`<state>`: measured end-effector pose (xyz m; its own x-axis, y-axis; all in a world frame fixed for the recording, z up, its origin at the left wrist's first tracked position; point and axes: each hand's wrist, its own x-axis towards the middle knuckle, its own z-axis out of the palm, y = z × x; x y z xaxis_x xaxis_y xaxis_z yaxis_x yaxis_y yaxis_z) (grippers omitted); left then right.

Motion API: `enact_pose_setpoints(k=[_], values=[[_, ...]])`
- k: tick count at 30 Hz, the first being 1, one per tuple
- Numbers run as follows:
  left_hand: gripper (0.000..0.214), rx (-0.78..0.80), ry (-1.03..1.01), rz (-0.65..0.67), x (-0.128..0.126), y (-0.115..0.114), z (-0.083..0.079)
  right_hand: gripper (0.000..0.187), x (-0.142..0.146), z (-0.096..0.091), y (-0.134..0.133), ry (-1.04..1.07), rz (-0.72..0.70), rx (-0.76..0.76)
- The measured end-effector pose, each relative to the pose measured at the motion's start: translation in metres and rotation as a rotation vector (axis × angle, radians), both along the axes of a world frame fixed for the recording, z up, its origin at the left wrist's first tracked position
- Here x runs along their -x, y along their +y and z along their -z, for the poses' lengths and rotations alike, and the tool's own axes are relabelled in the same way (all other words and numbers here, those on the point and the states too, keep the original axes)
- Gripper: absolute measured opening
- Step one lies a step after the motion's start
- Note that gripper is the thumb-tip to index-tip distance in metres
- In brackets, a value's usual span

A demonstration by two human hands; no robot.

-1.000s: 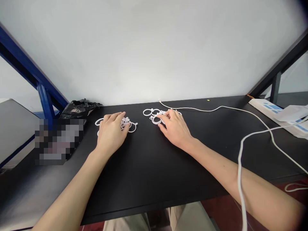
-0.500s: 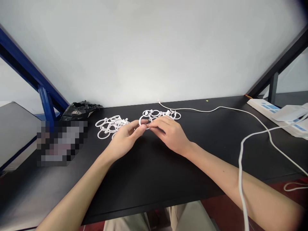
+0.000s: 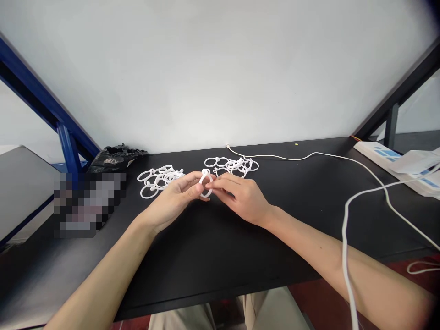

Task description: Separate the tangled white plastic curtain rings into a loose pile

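Observation:
My left hand and my right hand meet above the middle of the black table. Both pinch one white plastic ring, held upright between their fingertips. A pile of white rings lies on the table just beyond my left hand. A second pile of white rings lies beyond my right hand, close to the wall.
A white cable runs from the back of the table across its right side and over my right forearm. A crumpled black bag sits at the back left. White boxes with blue print lie at the far right. A blue frame post stands at the left.
Both hands left the two piles and came together at the middle. The ring picked up by my right hand is now raised and held upright by both hands.

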<state>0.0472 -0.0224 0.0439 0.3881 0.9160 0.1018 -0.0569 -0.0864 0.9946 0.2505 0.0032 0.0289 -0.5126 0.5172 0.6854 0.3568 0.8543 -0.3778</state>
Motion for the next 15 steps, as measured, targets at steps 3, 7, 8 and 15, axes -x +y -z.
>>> enact_pose_setpoints(k=[3, 7, 8, 15], values=[[0.038, -0.033, 0.114, -0.141, -0.0007, 0.0018, -0.0001, 0.024, -0.0002, -0.0004, -0.0006, 0.084, 0.077, 0.147], [0.045, -0.351, 0.597, -0.409, -0.0008, 0.0037, 0.0033, 0.040, -0.0043, -0.0042, 0.0018, 0.113, 0.126, 0.255], [0.044, -0.458, 0.707, -0.432, -0.0010, 0.0036, 0.0044, 0.041, -0.0054, -0.0050, 0.0026, 0.075, 0.122, 0.269], [0.038, -0.731, 0.903, -0.392, -0.0051, 0.0008, 0.0095, 0.028, -0.0036, -0.0048, 0.0012, -0.099, 0.081, 0.239]])
